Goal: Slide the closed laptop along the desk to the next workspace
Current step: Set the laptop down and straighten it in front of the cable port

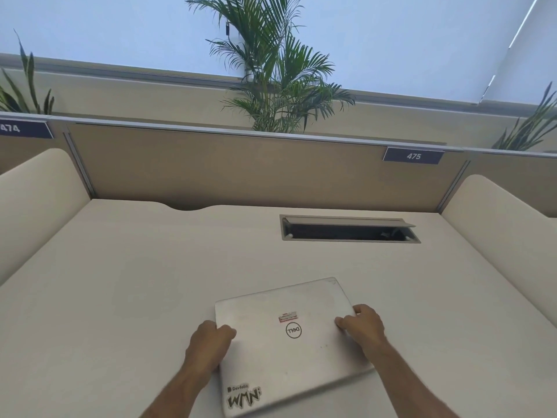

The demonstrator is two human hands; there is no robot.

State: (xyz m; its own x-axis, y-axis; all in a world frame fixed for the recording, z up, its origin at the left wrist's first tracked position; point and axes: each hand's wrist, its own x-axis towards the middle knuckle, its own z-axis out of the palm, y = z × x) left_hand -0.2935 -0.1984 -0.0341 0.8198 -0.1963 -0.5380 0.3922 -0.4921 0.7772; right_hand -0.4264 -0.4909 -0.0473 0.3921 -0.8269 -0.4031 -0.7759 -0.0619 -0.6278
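Observation:
A closed silver laptop (289,351) lies flat on the cream desk (135,282), near its front edge, turned slightly so its far right corner points away. Stickers show on its lid. My left hand (208,342) grips the laptop's left edge, thumb on the lid. Gripping the right edge is my right hand (363,325), fingers curled over the lid. Both forearms reach in from the bottom of the view.
An open cable hatch (349,232) is set into the desk at the back right. Rounded cream side dividers (33,200) (500,224) bound this workspace left and right. A tan back panel (241,164) carries labels 474 and 475. Plants stand behind it.

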